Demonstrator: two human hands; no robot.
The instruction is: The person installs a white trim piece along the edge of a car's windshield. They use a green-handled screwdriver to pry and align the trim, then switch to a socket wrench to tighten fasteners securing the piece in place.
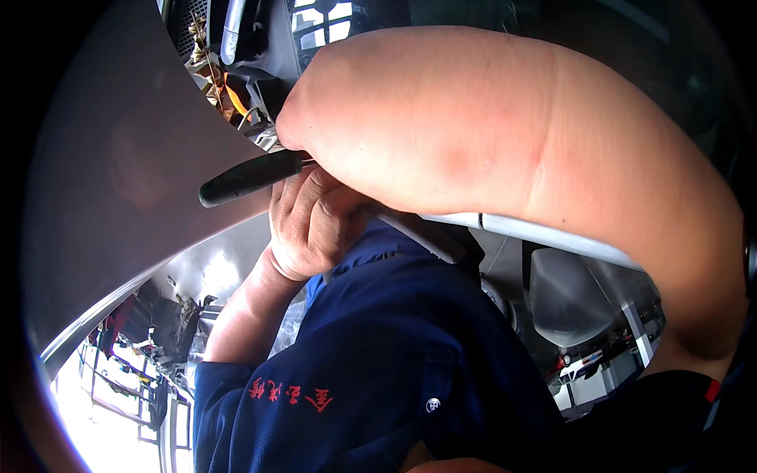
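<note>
The bare right arm [457, 118] arches above the left hand; the right hand cannot be made out, nor its state. A blue shirt [371, 331] spreads below the left hand, a curved brown-grey panel [118, 158] to its left. Well to its right is a pale rounded shape [560, 299], perhaps a container, contents unclear. The left hand [303, 225] has its fingers curled; whether they pinch anything I cannot tell. Just above its knuckles lies the tool [252, 177]: thick dark rounded handle jutting left, thin metal shaft disappearing behind the arm. Farther up-left sits an orange strip [235, 98].
</note>
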